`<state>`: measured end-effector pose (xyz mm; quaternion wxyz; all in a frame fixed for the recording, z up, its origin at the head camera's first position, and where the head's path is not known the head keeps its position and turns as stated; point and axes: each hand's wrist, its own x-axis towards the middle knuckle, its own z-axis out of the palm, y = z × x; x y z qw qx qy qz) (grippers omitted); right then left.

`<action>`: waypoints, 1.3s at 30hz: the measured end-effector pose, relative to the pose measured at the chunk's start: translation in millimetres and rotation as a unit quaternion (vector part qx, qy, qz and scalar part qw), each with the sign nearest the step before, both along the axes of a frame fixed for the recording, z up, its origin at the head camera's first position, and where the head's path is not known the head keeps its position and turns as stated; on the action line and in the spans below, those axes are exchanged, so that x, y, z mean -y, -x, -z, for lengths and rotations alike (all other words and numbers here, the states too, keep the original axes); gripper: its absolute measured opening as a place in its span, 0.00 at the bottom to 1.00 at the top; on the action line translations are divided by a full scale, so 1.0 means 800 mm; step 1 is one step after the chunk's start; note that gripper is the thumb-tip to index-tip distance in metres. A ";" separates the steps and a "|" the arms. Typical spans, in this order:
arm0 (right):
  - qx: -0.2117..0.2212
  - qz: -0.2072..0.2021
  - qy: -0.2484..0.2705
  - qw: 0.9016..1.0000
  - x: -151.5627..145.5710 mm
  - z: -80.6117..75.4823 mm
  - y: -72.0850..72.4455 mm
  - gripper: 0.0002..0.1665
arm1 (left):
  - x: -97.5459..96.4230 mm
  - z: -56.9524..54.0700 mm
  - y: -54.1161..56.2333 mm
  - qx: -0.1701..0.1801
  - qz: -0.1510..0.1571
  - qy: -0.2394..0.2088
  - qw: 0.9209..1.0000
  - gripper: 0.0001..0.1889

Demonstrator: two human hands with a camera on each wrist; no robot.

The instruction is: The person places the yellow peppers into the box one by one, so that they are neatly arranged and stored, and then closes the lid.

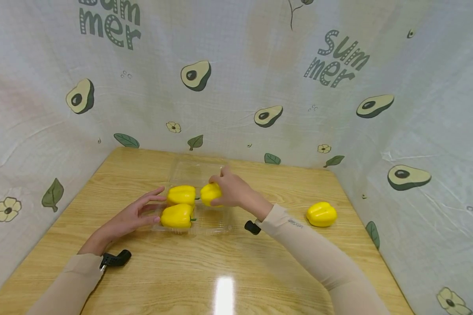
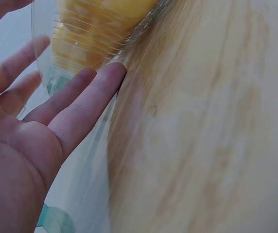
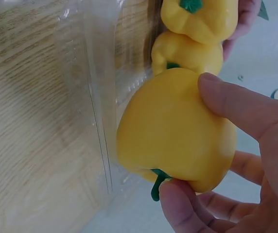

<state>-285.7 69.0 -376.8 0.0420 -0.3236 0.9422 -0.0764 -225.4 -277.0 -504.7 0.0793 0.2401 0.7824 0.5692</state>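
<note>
A clear plastic container (image 1: 214, 222) lies on the table with its lid (image 1: 195, 171) folded open toward the back. In its left part sit two yellow bell peppers, a rear pepper (image 1: 181, 194) and a front pepper (image 1: 176, 216). My right hand (image 1: 235, 189) grips another yellow bell pepper (image 3: 175, 128) over the container's right side, thumb and fingers around it, green stem showing. At the container's left end my left hand (image 1: 132, 213) has its fingers spread; in the left wrist view its fingertips (image 2: 112, 73) are at the ribbed plastic wall.
One more yellow bell pepper (image 1: 321, 214) lies on the wooden table (image 1: 173, 271) to the right, beyond my right forearm. A white cloth (image 1: 228, 87) printed with avocados and leaves surrounds the table at the back and sides.
</note>
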 end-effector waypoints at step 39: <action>0.002 0.044 -0.015 0.999 0.018 0.029 0.005 0.39 | 0.000 0.000 0.000 -0.004 0.002 0.002 1.000 0.27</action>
